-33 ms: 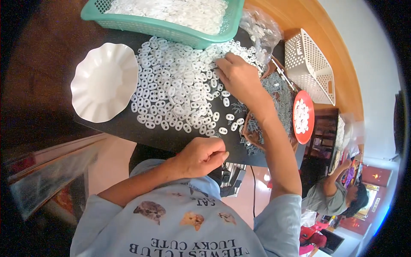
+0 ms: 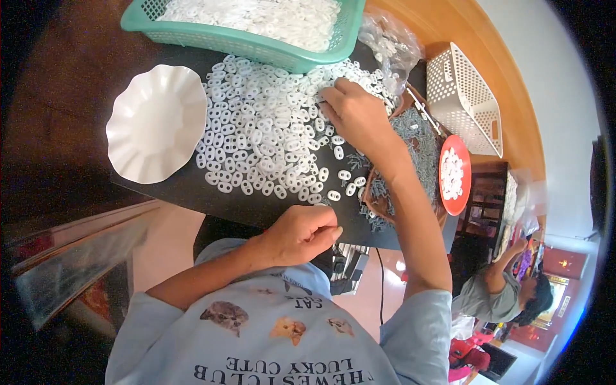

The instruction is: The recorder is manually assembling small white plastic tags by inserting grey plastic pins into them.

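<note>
Right hand (image 2: pixel 356 115) presses spread fingers into the heap of white plastic rings (image 2: pixel 269 135) on the black board (image 2: pixel 192 192), left hand (image 2: pixel 301 234) loosely fisted at board edge, contents unclear; likely sorting step, next needs pinching single rings.

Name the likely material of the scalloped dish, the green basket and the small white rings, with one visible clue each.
Scalloped dish: probably plastic, smooth white moulded flutes.
Green basket: plastic, moulded lattice walls.
Small white rings: apparently matte plastic, all identical in shape; cannot be sure.
</note>
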`<state>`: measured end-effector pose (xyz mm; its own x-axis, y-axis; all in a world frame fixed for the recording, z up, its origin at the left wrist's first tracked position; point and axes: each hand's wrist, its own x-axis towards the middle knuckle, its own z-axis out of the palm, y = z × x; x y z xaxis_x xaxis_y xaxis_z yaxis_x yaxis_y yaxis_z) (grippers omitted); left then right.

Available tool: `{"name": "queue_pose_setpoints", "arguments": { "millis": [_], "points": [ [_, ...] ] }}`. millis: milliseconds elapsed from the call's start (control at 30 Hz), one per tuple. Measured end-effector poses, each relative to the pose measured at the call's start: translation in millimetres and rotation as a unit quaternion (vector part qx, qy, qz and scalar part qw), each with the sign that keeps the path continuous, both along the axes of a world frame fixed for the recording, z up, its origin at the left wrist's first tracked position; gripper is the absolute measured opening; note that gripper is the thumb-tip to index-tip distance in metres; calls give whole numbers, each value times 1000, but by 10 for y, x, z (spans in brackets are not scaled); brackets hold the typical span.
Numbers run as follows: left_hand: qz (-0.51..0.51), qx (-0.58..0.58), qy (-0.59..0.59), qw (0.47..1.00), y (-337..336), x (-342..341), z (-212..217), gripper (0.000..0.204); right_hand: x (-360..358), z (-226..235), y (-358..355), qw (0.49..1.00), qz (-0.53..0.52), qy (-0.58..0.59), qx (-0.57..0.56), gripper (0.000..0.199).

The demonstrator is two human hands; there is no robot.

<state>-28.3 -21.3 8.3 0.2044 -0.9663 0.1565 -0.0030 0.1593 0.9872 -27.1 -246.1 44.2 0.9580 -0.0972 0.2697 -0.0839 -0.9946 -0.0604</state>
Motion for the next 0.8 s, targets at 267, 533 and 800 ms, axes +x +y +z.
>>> {"name": "queue_pose_setpoints", "arguments": {
  "millis": [267,533,800],
  "points": [
    [3,-2,-5,1000,-18,-4,-6,17,32,-98,-52,999,-5,7,-38,10],
    [-30,84,81,993,9,111,154,16,-509,140,175,988,-39,-77,126,10],
    [81,101,127,983,-157,118,255,18,-1120,479,771,982,-61,-41,175,18]
  ]
}}
